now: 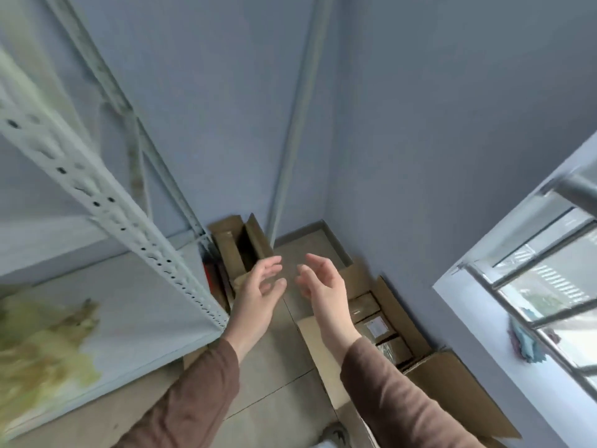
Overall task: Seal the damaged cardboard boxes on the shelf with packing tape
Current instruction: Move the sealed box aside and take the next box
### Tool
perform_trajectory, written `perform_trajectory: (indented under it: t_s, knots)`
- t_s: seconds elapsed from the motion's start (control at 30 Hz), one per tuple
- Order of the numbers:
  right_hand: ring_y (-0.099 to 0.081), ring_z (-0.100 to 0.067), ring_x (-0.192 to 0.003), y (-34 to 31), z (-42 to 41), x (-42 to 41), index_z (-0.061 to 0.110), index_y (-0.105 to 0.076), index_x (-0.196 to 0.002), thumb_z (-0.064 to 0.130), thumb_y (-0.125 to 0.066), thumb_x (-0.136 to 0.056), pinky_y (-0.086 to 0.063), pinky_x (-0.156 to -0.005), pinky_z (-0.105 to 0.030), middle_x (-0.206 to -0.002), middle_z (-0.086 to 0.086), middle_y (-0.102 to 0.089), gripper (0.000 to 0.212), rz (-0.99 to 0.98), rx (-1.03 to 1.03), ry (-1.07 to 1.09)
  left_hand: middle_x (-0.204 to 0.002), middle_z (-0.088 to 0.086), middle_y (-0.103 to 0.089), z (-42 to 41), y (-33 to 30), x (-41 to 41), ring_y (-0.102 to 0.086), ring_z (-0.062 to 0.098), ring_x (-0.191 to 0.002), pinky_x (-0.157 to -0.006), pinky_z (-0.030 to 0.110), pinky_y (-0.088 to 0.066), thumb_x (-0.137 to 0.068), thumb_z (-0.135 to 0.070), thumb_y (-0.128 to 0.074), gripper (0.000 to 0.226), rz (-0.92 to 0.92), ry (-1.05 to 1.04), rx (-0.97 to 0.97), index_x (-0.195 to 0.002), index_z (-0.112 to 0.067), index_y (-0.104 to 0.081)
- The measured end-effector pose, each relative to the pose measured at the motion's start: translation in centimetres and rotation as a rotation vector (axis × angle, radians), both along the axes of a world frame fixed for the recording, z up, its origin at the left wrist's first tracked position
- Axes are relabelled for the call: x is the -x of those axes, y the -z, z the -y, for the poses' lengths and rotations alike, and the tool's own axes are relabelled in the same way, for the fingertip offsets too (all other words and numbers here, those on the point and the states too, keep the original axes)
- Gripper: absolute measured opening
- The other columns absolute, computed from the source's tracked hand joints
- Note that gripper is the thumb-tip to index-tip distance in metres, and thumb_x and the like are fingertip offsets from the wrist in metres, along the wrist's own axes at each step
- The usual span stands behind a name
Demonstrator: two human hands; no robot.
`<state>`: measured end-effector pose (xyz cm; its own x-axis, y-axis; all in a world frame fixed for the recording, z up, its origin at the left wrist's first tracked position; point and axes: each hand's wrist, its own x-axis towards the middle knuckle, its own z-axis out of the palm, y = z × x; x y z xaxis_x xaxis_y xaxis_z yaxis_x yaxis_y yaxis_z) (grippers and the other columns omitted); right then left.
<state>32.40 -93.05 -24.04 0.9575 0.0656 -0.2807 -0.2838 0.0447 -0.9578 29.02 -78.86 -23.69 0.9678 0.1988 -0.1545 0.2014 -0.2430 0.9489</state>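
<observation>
Open cardboard box [240,250] stands on end in the corner, long axis upright; our left hand [258,289] and right hand [323,282] hover empty, fingers relaxed.

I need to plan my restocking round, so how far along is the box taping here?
Nothing looks sealed yet. The box by the shelf stands on the floor with its flaps up, and the box by the wall lies open with packages showing. In hand: nothing; the left hand and right hand are both open and empty, held out above the floor between the boxes. No tape is in view. All the sealing is left.
</observation>
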Motion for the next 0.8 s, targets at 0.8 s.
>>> perform_trajectory:
  t_s: [0.8]
  knots:
    - [-0.063, -0.006, -0.093, -23.0, -38.9, 20.9, 0.026, -0.07, -0.107, 0.01, -0.059, -0.1, -0.052, -0.078, -0.022, -0.108, 0.005, -0.071, 0.02, 0.493, -0.133, -0.538, -0.109, -0.011, -0.073, -38.7, -21.3, 32.4, -0.065, 0.006, -0.107, -0.087, 0.017, -0.049, -0.1, -0.014, -0.063, 0.015, 0.514, -0.635, -0.101, -0.104, -0.024, -0.074]
